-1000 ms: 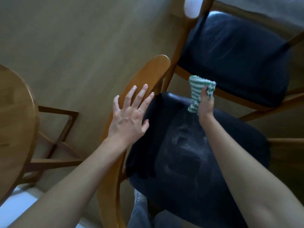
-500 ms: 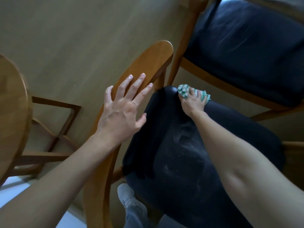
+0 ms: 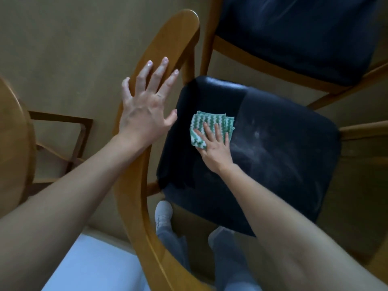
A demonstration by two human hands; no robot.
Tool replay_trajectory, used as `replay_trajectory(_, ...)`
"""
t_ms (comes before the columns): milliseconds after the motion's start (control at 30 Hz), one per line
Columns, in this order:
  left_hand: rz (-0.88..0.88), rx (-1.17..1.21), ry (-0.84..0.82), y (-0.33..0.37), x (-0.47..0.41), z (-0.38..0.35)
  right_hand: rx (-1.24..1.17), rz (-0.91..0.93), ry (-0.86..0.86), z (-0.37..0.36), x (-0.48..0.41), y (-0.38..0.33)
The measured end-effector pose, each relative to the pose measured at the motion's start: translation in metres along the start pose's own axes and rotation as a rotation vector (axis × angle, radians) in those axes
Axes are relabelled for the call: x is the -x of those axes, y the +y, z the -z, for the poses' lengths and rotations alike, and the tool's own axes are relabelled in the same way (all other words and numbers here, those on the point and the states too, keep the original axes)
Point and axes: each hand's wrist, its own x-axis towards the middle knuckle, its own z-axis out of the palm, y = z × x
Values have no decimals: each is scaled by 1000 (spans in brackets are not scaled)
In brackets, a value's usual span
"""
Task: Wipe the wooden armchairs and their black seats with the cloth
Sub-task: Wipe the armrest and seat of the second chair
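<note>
A green-and-white striped cloth [image 3: 212,128] lies flat on the near armchair's black seat [image 3: 273,156], toward its back left part. My right hand [image 3: 215,147] presses on the cloth with fingers spread flat. Pale dusty smears show on the seat to the right of the cloth. My left hand [image 3: 147,106] rests open, fingers apart, on the curved wooden backrest [image 3: 134,185] of this chair. A second armchair with a black seat [image 3: 294,34] stands beyond it at the top right.
A round wooden table edge [image 3: 14,143] and another chair's frame [image 3: 69,143] sit at the left. My legs and socked feet [image 3: 163,215] stand behind the chair. A wooden armrest [image 3: 365,129] sticks out at the right. Tan floor surrounds the chairs.
My right hand lowered the cloth from the air onto the seat's far edge, then slid it toward me on the seat, now spread flat. The view tilted downward.
</note>
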Motion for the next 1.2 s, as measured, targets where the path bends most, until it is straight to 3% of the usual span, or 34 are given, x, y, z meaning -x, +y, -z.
replay_trajectory(467,-23,-11,-33,-2,-1,2,-15,70,-283,-74,129,-56)
replay_trajectory(767,-27,-3,-60,-1,1,6,-146,-17,-374,-58,149,-61)
replay_trajectory(867,-32,2,-63,-1,1,6,-289,-117,-368,-50,151,-60)
replay_trajectory(933,-33,7,-65,-1,1,6,-577,-275,-305,-42,147,-56)
replay_trajectory(1067,-37,-4,-73,-1,3,7,-1331,-525,33,2,115,-24)
replay_trajectory(1133,-47,-9,-61,-2,4,5,-1496,-543,228,40,89,3)
replay_trajectory(1200,-59,-11,-39,-4,4,3,-1478,-548,425,81,62,26)
